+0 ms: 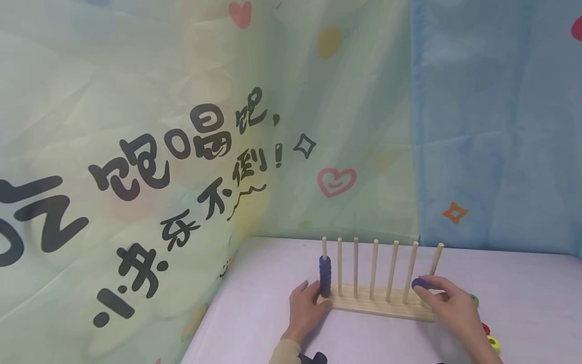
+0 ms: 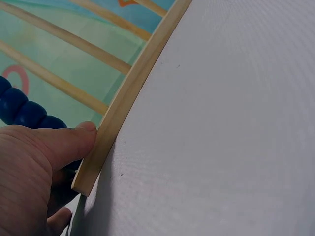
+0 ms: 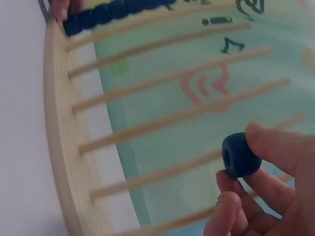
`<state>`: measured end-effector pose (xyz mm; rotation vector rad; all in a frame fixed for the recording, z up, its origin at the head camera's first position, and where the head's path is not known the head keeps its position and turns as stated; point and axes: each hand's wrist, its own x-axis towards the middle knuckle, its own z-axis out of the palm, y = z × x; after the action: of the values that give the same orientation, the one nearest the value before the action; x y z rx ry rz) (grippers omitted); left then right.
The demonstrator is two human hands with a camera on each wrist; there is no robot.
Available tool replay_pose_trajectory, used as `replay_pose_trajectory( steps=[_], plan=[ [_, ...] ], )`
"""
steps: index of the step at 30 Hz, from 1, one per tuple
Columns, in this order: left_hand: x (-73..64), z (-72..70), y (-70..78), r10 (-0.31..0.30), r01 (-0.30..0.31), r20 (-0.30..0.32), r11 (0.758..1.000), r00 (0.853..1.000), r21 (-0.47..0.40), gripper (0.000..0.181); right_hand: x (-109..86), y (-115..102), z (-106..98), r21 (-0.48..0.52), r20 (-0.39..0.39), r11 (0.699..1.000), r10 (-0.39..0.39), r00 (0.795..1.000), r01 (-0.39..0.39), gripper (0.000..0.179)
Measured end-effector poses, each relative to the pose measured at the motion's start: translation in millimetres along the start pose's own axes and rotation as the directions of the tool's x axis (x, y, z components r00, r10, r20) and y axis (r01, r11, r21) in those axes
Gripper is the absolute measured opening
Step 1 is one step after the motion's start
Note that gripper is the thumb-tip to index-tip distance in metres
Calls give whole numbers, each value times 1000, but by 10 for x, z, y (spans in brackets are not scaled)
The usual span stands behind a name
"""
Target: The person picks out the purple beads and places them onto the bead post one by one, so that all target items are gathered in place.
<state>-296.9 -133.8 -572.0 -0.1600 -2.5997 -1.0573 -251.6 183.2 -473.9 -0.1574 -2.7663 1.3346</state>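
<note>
A wooden peg rack (image 1: 379, 306) stands on the table, with a row of several upright pegs. Blue beads (image 1: 325, 277) are stacked on its leftmost peg, whose top sticks out bare; the other pegs carry no beads. My left hand (image 1: 306, 309) grips the rack's left end, thumb on the front edge of the base; its other fingers are partly hidden behind it. Between thumb and fingers, my right hand (image 1: 456, 308) pinches one dark blue bead (image 3: 242, 155) near the pegs at the right end. The bead's hole shows in the right wrist view, off any peg.
To the right of the rack, partly behind my right hand and forearm, lie a green bead (image 1: 475, 301), a red bead (image 1: 485, 329) and a yellow bead (image 1: 494, 345). A printed cloth backdrop (image 1: 345, 126) rises behind and left of the pale table (image 1: 254, 288).
</note>
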Motion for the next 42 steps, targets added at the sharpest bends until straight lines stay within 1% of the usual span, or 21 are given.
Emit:
replay_pose_trajectory(
  steps=[4,7,10,12,16,18,22,23,29,33,35,37,39,41,42],
  plan=[
    [2,6,2,-6,6,10,1000,1000,3,50,-4,-70,84,2,22,999,35,999,-35,77],
    [1,7,3,-7,7,12,1000,1000,4,50,-23,-113,120,6,27,999,32,999,-32,74],
    [-1,1,6,7,-7,6,1000,1000,12,48,-43,-157,168,6,25,1000,23,999,-23,71],
    [-1,-8,10,17,-17,3,1000,1000,19,47,-59,-189,221,10,24,1000,8,1000,-8,69],
    [-4,-21,10,24,-24,-1,999,1000,29,50,-94,-260,370,36,9,998,-55,998,54,62],
    [-7,-22,6,23,-23,0,999,1000,30,49,-118,-298,448,56,10,996,-73,997,72,58],
    [-14,-19,1,21,-21,3,1000,1000,21,46,-155,-334,576,88,12,993,-76,997,75,52],
    [-14,-19,1,18,-18,4,1000,1000,17,46,-164,-340,600,96,2,992,-80,997,79,50],
    [-9,-14,8,2,-2,11,1000,1000,11,50,-210,-384,695,156,-77,976,-143,987,153,40],
    [-17,-15,17,2,-3,8,1000,1000,13,49,-238,-439,737,178,-94,967,-167,981,182,37],
    [-26,-17,23,3,-3,5,1000,1000,11,50,-239,-473,751,177,-89,966,-178,980,191,37],
    [-32,-21,29,8,-8,-3,1000,1000,11,51,-228,-509,757,168,-85,961,-206,975,218,37],
    [-37,-25,33,5,-5,-4,1000,1000,7,53,-204,-550,757,156,-90,952,-250,964,262,36],
    [-39,-30,33,10,-10,-9,1000,1000,8,54,-175,-606,747,136,-106,936,-312,944,325,35],
    [-37,-34,32,14,-14,-14,1000,1000,9,54,-159,-641,739,128,-115,924,-348,931,361,33]
  ],
)
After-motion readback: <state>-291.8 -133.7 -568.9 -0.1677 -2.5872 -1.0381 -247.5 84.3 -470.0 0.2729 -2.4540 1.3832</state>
